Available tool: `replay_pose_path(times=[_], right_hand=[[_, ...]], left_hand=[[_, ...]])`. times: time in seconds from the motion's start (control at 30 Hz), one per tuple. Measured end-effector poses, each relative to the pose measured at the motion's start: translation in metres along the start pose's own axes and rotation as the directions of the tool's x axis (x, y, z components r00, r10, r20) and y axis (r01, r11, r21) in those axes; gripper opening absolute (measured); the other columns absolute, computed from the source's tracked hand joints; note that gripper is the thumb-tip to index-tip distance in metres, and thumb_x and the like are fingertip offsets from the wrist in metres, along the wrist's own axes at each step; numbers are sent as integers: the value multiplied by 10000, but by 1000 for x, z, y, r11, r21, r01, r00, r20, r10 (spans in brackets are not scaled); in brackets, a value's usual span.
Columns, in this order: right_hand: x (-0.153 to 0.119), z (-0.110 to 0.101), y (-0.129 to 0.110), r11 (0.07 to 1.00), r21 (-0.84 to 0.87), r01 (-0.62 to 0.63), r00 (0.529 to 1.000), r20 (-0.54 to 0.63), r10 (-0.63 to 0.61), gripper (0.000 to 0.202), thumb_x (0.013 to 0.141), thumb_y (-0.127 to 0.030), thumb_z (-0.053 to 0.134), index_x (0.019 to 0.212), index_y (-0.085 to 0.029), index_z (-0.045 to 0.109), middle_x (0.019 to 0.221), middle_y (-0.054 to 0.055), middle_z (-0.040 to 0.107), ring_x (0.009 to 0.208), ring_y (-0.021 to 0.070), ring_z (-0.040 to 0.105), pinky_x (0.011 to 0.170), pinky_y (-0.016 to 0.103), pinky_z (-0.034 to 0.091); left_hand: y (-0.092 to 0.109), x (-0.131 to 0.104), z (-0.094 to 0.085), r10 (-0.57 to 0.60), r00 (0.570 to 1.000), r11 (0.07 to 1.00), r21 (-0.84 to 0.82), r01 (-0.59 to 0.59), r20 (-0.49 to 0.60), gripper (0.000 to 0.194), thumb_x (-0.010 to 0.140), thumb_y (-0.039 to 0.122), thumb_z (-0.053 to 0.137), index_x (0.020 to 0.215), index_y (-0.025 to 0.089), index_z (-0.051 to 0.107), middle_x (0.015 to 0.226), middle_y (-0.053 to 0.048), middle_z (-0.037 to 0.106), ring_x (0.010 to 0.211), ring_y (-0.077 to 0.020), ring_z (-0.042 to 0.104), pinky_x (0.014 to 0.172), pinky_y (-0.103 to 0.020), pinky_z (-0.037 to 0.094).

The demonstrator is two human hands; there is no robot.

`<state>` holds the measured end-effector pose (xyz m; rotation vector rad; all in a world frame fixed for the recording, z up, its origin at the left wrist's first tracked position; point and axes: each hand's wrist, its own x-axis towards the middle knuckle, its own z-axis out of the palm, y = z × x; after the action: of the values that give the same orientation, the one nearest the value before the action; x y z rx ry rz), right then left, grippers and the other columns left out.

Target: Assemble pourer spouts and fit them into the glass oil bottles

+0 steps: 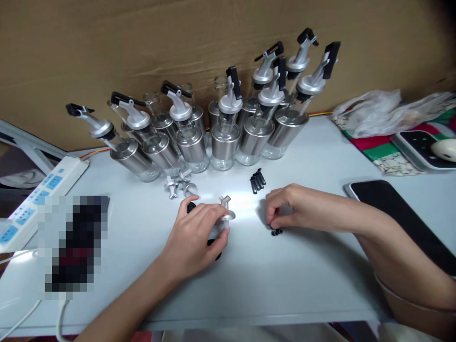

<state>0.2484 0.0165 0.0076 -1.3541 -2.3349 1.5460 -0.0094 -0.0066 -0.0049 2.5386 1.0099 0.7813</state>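
Between the thumb and fingers of my left hand [195, 232] is a silver pourer spout [227, 216], held upright just above the table. Black round pieces [213, 249] show partly under this hand. My right hand [288, 206] is closed in a pinch, its fingertips down at a small cluster of black rings [277, 232]. Whatever lies inside that pinch is hidden. Several black lever caps [258, 181] lie in a row beyond the right hand. Loose silver spouts [172, 187] and a silver disc [191, 190] rest beyond the left hand.
Glass bottles with steel sleeves [192, 145] line the back, many with pourers fitted. At left are a power strip [41, 194] and a pixelated phone [78, 242] with cables. A dark phone-like slab [402, 213], plastic bag [381, 114] and white-edged device [413, 142] are on the right.
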Motion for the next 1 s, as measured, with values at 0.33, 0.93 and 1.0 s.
replay_pose_path(times=[0.33, 0.93, 1.0], right_hand=[[8, 10, -4, 988, -131, 86, 958, -263, -118, 237, 912, -283, 488, 926, -189, 705, 898, 56, 698, 775, 183, 628, 727, 288, 453], [18, 32, -26, 958, -33, 286, 815, -518, -261, 170, 900, -275, 524, 881, -204, 677, 839, 44, 699, 733, 160, 621, 691, 268, 455], [19, 34, -26, 961, 54, 271, 786, -588, -188, 155, 875, -288, 553, 859, -201, 681, 833, 46, 701, 733, 166, 619, 690, 278, 463]], left_hand=[[0, -1, 0, 7, 1000, 1000, 2, -7, 30, 185, 857, 141, 532, 1025, 202, 487, 963, -4, 704, 851, -157, 669, 1001, -405, 301], [-1, -1, -4, 27, 1000, 1000, 0, -27, -1, 212, 861, 165, 528, 1062, 201, 473, 953, -14, 709, 816, -153, 676, 1019, -417, 321], [0, -1, -4, 54, 999, 998, -19, -54, 4, 246, 838, 160, 534, 1073, 202, 473, 953, -13, 711, 779, -145, 674, 1020, -422, 326]])
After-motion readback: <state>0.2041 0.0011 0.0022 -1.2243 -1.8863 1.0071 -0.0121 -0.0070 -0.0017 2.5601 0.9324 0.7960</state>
